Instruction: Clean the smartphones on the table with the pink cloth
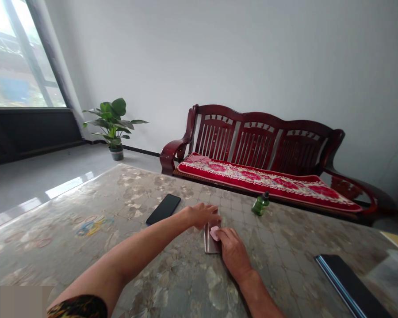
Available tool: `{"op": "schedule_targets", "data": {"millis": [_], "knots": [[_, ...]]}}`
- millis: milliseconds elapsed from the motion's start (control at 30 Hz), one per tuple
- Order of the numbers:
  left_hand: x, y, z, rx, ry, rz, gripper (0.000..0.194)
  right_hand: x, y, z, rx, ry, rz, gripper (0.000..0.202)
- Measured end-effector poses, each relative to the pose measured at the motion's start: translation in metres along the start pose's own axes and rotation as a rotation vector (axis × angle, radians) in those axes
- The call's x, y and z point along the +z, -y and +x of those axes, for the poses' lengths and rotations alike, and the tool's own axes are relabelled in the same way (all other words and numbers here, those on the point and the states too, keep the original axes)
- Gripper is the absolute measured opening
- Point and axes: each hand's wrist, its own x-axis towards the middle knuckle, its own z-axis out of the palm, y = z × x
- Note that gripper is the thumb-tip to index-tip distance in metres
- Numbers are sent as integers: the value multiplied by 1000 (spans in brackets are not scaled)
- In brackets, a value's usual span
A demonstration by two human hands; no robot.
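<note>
A shiny pinkish phone (212,248) lies flat on the table in front of me. My left hand (203,215) grips its far end, fingers bent over the edge and partly covering it. Between the fingertips of my right hand (235,252) is a small pale pink cloth (214,232), pressed against the phone's surface. Whether it is folded cannot be made out. Left of my hands rests a second phone (163,209) with a dark screen. A small green bottle (260,205) with a dark cap stands upright beyond my right hand.
The table (185,274) has a flower-patterned cover. Coloured rubber bands (92,226) lie on the left. At the right sits a stack of dark flat devices (351,285). Behind the table are a wooden bench (255,137) with a red floral cushion and a potted plant (114,123).
</note>
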Motion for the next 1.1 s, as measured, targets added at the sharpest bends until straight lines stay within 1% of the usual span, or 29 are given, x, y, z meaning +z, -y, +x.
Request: {"op": "schedule_targets", "data": {"millis": [100,233,333,433,533,600,667,767,833,900,1000,1033,1100], "knots": [[-1,2,2,2,33,2,80,2,-1,2,3,-20,3,25],[-4,2,1,-35,49,10,73,4,-4,4,30,-74,19,26],[-6,1,-3,-104,58,8,71,6,-8,3,66,-140,18,29],[-9,0,-11,-192,52,2,70,6,-14,1,102,-174,14,30],[-11,-4,-24,-290,35,-13,59,5,-18,0,125,-190,15,32],[-10,-10,-34,-363,16,-25,48,5,-19,0,148,-200,10,33],[-6,-19,-44,-439,-8,-39,42,6,-20,0,165,-204,4,31],[4,-38,-56,-554,-42,-63,46,8,-20,1,164,-201,12,30],[12,-51,-62,-597,-66,-79,48,9,-20,1,157,-197,27,30],[18,-61,-66,-592,-106,-130,53,11,-21,1,157,-192,36,30],[23,-68,-72,-561,-135,-206,66,11,-20,-1,153,-185,33,28],[24,-69,-74,-556,-136,-223,64,11,-19,-1,147,-183,31,29],[26,-70,-77,-551,-143,-250,53,10,-14,-1,118,-172,28,31]]}}
